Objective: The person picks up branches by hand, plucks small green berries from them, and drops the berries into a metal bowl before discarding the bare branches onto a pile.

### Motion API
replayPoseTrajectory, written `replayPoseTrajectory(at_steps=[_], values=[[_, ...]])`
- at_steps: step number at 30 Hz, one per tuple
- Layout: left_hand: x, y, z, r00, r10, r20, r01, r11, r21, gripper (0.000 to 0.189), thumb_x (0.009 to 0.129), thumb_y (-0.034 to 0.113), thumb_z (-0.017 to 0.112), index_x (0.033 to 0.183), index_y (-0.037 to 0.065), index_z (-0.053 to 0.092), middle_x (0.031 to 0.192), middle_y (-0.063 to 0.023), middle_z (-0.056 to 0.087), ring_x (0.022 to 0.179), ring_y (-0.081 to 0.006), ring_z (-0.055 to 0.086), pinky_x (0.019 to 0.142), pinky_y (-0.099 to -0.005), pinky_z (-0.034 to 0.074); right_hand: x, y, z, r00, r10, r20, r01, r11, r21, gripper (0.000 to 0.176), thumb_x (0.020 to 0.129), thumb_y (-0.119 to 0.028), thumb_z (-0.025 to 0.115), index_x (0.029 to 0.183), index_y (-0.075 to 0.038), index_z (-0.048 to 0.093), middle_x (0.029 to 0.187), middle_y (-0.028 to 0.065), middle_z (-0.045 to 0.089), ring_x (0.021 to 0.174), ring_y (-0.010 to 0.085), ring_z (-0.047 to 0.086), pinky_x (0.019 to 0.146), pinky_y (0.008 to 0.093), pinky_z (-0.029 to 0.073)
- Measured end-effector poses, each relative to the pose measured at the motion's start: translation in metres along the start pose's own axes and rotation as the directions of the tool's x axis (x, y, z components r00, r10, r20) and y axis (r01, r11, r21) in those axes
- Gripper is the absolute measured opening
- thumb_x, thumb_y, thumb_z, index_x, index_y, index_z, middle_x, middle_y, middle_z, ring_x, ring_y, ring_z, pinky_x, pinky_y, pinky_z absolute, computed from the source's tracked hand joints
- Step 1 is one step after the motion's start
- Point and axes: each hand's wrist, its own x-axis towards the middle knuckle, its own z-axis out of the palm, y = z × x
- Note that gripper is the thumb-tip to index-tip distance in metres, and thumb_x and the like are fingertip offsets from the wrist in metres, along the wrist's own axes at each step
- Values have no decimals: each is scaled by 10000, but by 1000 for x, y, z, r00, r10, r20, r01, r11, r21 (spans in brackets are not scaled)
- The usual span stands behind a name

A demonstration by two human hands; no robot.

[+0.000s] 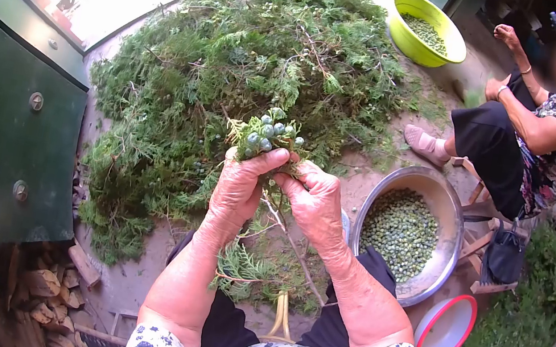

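Note:
In front of me is a conifer sprig point(269, 131) with scale-like leaves and several round blue-green cones. My left hand point(241, 181) is closed around its base, thumb pressed across it. Close beside it, my right hand point(314, 198) pinches the same sprig from the right; its fingertips are partly hidden behind the leaves. A thin bare twig point(295, 246) hangs below my hands, between my forearms, with a green side shoot point(243, 271). To the right of my right hand stands a metal basin point(455, 236) holding many picked green cones point(400, 232).
A large heap of cut conifer branches point(239, 57) lies ahead. A yellow-green basin point(457, 42) of cones stands beyond. A co-worker point(550, 131) sits at right. A red-rimmed white basin point(466, 330) is near my right elbow, firewood point(46, 285) at lower left, a green door point(6, 128) at left.

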Motion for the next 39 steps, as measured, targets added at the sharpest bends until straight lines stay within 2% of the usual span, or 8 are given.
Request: replayPoseTrajectory(at_steps=[6, 11, 14, 24, 29, 31, 34, 39], values=[[2, -4, -1, 998, 34, -54, -34, 999, -14, 234, 731, 1, 681, 953, 43, 619, 874, -24, 643, 786, -122, 604, 727, -272, 473, 9, -1, -23, 992, 100, 80, -84, 979, -184, 190, 779, -32, 629, 967, -40, 656, 866, 85, 639, 766, 164, 602, 706, 275, 470], [-1, -5, 4, 997, 68, -36, -68, 997, 23, 230, 731, -10, 678, 946, 47, 619, 870, -18, 641, 783, -111, 597, 726, -264, 470, 21, -6, -35, 988, 73, -139, -80, 996, -44, 123, 834, -55, 598, 928, 9, 643, 859, 64, 632, 795, 127, 582, 706, 250, 455], [-2, -7, 5, 998, 67, -19, -65, 996, 60, 226, 732, -7, 678, 943, 47, 620, 865, -18, 641, 781, -107, 594, 726, -261, 469, 19, -13, -31, 990, 137, 10, -136, 965, 224, 145, 828, -96, 644, 923, 12, 641, 810, 5, 640, 745, 58, 557, 677, 214, 450], [-4, -6, 6, 999, 42, 32, -45, 993, 106, 196, 739, 10, 681, 925, 48, 632, 854, -13, 644, 778, -100, 592, 732, -256, 459, 18, -6, -31, 958, 272, 94, -285, 855, 434, 141, 832, -88, 630, 938, 5, 618, 813, 22, 636, 723, 70, 574, 639, 207, 466], [-4, -6, 8, 999, 52, -11, -50, 990, 132, 209, 733, 5, 683, 932, 47, 631, 857, -9, 643, 782, -98, 590, 739, -259, 459, 25, -11, -41, 931, 341, 127, -327, 631, 703, 126, 861, -82, 562, 968, -14, 570, 753, 38, 605, 701, 125, 591, 588, 239, 478], [-4, -7, 9, 998, 53, -22, -50, 989, 139, 215, 730, 2, 686, 933, 47, 631, 860, -8, 642, 782, -98, 589, 741, -261, 460, 24, -14, -40, 944, 309, 112, -297, 657, 692, 135, 833, -69, 592, 956, -17, 576, 760, 29, 583, 670, 99, 560, 547, 216, 447], [-4, -10, 8, 998, 54, -25, -49, 986, 156, 236, 719, 2, 701, 939, 48, 630, 870, -6, 641, 785, -97, 589, 744, -264, 463, 22, -23, -35, 974, 225, 17, -223, 947, 230, 176, 760, -21, 672, 928, -8, 620, 837, 18, 549, 647, 63, 495, 577, 202, 415], [-3, -13, 6, 996, 85, -7, -83, 983, 163, 267, 708, 15, 721, 955, 50, 626, 881, -6, 639, 797, -99, 591, 734, -262, 468, 20, -20, -28, 998, -22, -51, 21, 1000, -18, 130, 764, -46, 684, 876, 4, 638, 765, -13, 549, 651, 67, 502, 602, 217, 440]])
